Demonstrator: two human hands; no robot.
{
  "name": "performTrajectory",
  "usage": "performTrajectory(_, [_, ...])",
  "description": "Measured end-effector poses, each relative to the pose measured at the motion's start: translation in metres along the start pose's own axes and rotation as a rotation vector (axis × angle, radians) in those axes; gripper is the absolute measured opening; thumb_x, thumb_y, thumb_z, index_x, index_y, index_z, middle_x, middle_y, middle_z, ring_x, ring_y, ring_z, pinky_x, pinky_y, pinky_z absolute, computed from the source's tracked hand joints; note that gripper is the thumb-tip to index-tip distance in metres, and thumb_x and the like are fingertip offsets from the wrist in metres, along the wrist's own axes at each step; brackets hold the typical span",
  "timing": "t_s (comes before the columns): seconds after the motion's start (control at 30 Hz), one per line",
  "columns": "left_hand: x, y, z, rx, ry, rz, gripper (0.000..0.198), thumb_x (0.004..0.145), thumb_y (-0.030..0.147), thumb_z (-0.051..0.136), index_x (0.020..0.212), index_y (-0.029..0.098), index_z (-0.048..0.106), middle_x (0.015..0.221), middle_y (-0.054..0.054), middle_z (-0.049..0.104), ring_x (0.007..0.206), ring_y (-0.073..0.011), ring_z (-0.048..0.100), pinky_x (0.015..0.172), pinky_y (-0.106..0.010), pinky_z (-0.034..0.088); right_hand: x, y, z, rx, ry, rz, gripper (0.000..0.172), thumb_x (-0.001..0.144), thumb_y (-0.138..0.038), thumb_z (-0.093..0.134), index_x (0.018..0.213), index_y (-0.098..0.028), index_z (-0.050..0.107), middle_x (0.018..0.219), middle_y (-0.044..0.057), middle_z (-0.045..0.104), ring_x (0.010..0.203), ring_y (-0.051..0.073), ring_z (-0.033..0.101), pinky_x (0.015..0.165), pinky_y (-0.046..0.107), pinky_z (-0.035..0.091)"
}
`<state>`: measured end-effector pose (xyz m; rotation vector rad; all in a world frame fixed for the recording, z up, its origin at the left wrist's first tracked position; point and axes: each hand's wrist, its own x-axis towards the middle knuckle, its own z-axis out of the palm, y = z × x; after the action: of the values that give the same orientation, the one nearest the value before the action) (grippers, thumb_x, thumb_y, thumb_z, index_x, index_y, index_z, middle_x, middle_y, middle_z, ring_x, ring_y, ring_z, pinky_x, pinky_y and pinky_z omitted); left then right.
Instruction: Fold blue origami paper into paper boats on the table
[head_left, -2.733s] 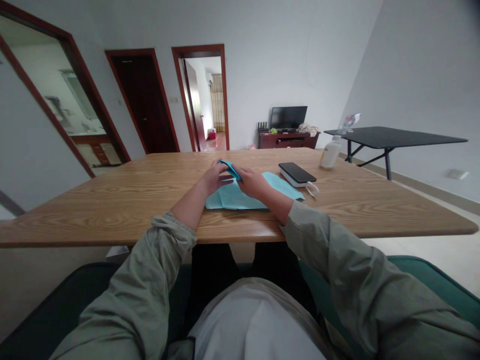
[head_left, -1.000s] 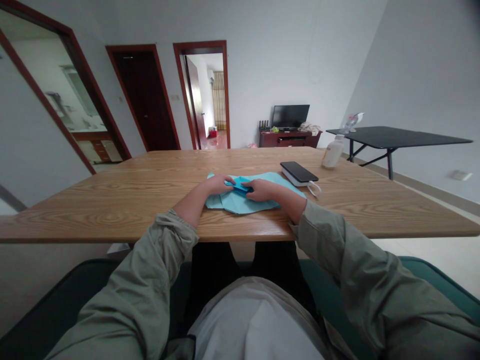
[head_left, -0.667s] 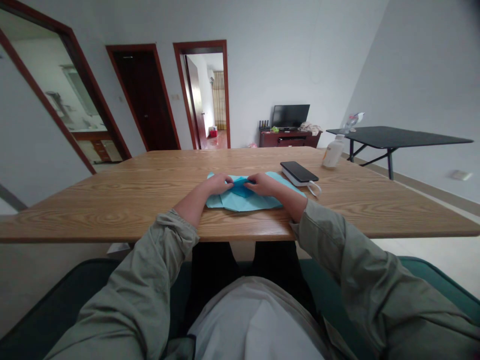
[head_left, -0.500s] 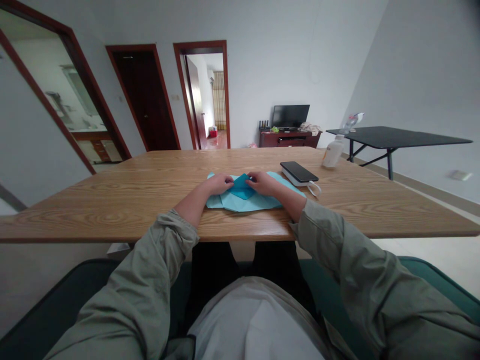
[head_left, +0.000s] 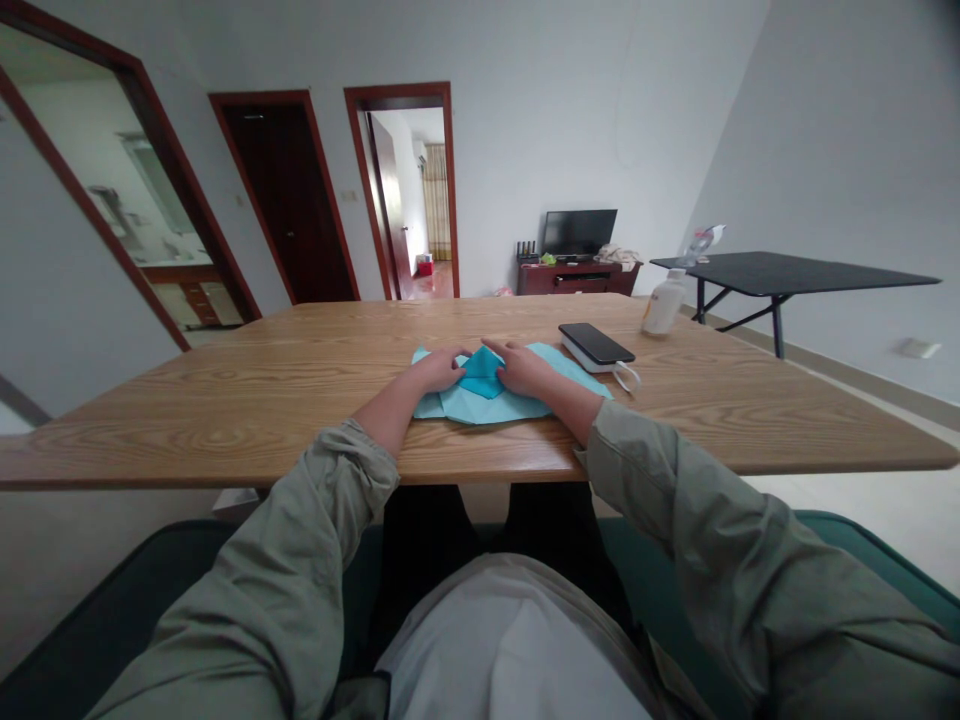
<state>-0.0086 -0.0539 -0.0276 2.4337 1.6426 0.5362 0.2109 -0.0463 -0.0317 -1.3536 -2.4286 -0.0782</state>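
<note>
**Grey-green sleeves point(head_left: 720, 530), pale top point(head_left: 510, 640), black trousers point(head_left: 420, 515)**

Sleeves loose, heavily wrinkled. Left cuff point(head_left: 367, 455) bunched, right cuff point(head_left: 600, 435) wide and slack. Top greyish white, creased in front. Trousers plain, partly covered. Left hand point(head_left: 441, 371) and right hand point(head_left: 523, 371) bare.

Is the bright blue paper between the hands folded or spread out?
Folded: the bright blue paper shows a pointed outline and a crease line across it; layer count cannot be told.

on the wood-grained table point(head_left: 225, 410): 1 pale-blue sheet point(head_left: 491, 410), 1 black-topped white box point(head_left: 595, 345) and 1 whitish bottle point(head_left: 663, 306)
</note>
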Motion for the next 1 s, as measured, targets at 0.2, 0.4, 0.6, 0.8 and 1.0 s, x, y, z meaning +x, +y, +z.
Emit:
performTrajectory(0.2, [0.0018,0.0005,0.0012,0.011,-0.008,0.027,0.051,0.085,0.023,0.051,0.136,0.024,0.056,0.112,-0.005,0.07,0.096,-0.018,0.064,0.087,-0.025,0.047,-0.0013,-0.0066,0.0,-0.088,-0.103,-0.071,0.055,0.091,-0.027,0.046,0.146,-0.029,0.046,0.132,0.013,0.06,0.116,0.027,0.061,0.1,0.036,0.043])
performTrajectory(0.4, [0.0034,0.0029,0.0014,0.071,-0.045,0.008,0.043,0.086,0.03,0.053,0.126,0.024,0.065,0.12,-0.007,0.07,0.103,-0.0193,0.065,0.09,-0.025,0.046,0.0011,-0.0053,0.0028,-0.148,-0.13,-0.065,0.049,0.093,-0.036,0.044,0.14,-0.027,0.054,0.13,0.013,0.063,0.116,0.029,0.061,0.102,0.039,0.042])
performTrajectory(0.6, [0.0055,0.0009,0.004,0.089,-0.06,0.01,0.04,0.083,0.032,0.057,0.119,0.02,0.069,0.123,-0.009,0.069,0.109,-0.0222,0.065,0.092,-0.027,0.046,0.0056,-0.0014,0.0081,-0.13,-0.107,-0.069,0.046,0.091,-0.037,0.046,0.133,-0.025,0.062,0.125,0.013,0.068,0.116,0.029,0.062,0.103,0.04,0.042])
performTrajectory(0.8, [0.006,0.0011,0.0036,0.081,-0.058,0.017,0.04,0.083,0.032,0.057,0.119,0.02,0.069,0.121,-0.01,0.07,0.104,-0.0226,0.066,0.088,-0.027,0.047,0.0066,-0.0014,0.0029,0.013,-0.092,0.019,0.05,0.086,-0.041,0.055,0.132,-0.022,0.062,0.127,0.012,0.067,0.116,0.027,0.062,0.1,0.034,0.044])
performTrajectory(1.0, [0.0044,0.0039,0.0029,0.074,-0.072,0.035,0.035,0.084,0.034,0.056,0.113,0.023,0.073,0.117,-0.007,0.072,0.102,-0.0228,0.066,0.087,-0.027,0.046,0.006,-0.0018,-0.001,0.047,-0.039,0.194,0.059,0.088,-0.058,0.048,0.13,-0.018,0.059,0.128,0.014,0.065,0.116,0.029,0.061,0.096,0.036,0.046])
